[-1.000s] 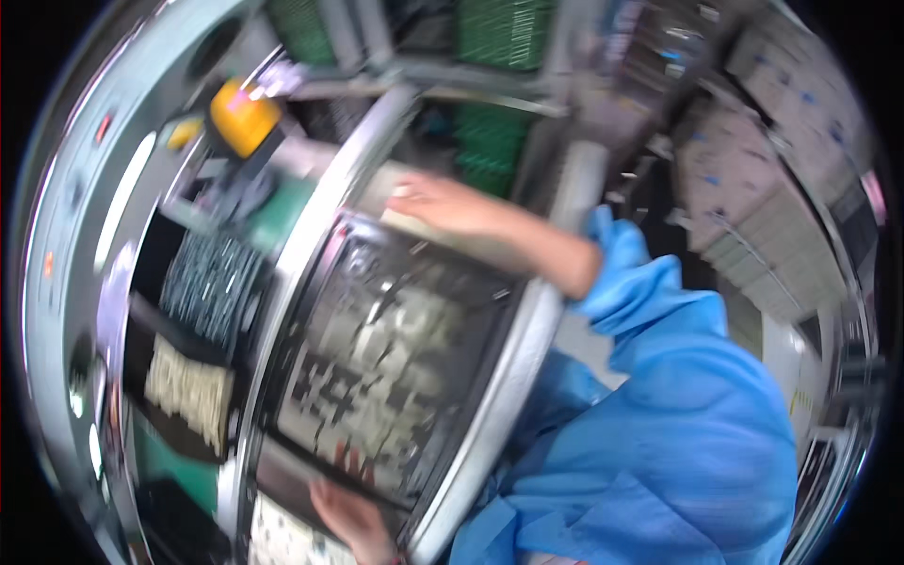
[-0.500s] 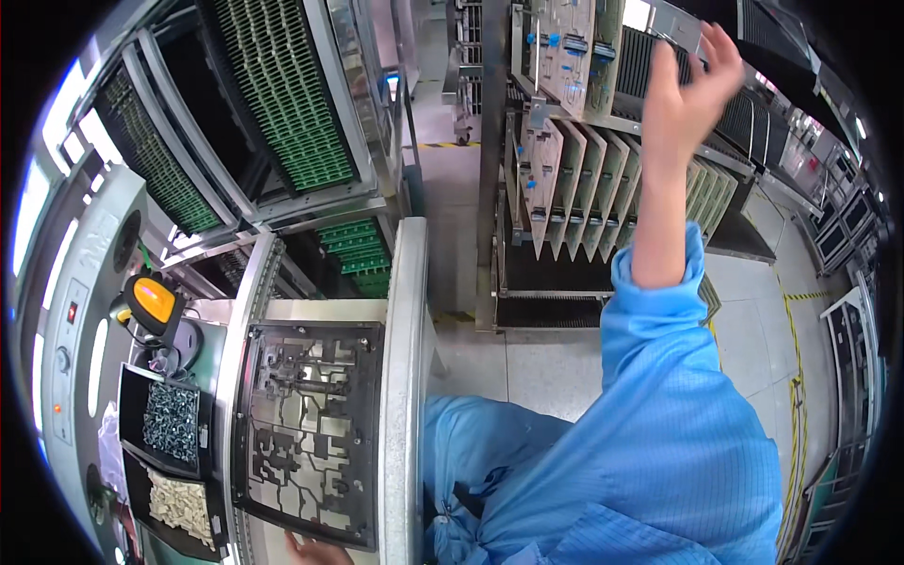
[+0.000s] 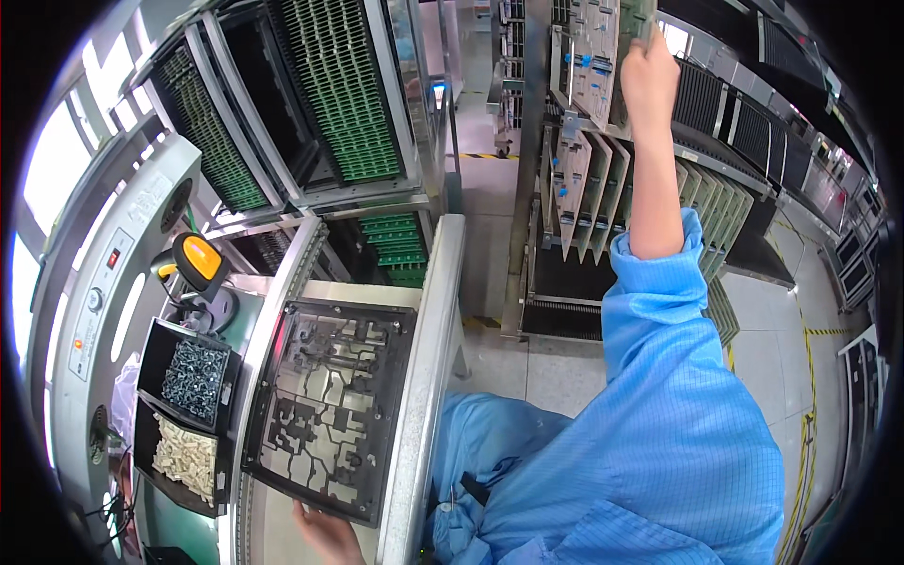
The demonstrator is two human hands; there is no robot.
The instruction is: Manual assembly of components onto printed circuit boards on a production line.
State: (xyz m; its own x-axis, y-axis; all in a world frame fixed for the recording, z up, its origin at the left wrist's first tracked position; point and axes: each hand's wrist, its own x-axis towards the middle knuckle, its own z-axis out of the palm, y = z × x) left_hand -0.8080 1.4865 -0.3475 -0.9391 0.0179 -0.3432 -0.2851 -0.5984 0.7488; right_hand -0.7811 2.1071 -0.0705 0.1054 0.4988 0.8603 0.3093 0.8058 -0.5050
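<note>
My right arm stretches forward to a rack of upright circuit boards. There my right hand (image 3: pixel 650 83) is closed at the edge of a greenish board (image 3: pixel 634 26) in the upper row; its fingertips are partly hidden and slightly blurred. Close to the bottom of the view, my left hand (image 3: pixel 328 537) is at the near edge of a black rectangular fixture (image 3: pixel 402 363), fingers against its rim and partly under it. The fixture, with cut-outs and dark raised parts, lies on a metal-railed conveyor (image 3: pixel 438 273).
Left of the conveyor sit a black bin of dark small parts (image 3: pixel 195 379), a bin of cream parts (image 3: pixel 185 459) and a yellow-black scanner (image 3: pixel 200 264) on a stand. Racks of green boards (image 3: pixel 330 94) stand beyond. More boards (image 3: pixel 589 193) hang below my right arm.
My right hand has gone from raised with spread fingers to closed at a board's edge. The view has shifted, and more of my left hand shows at the fixture.
</note>
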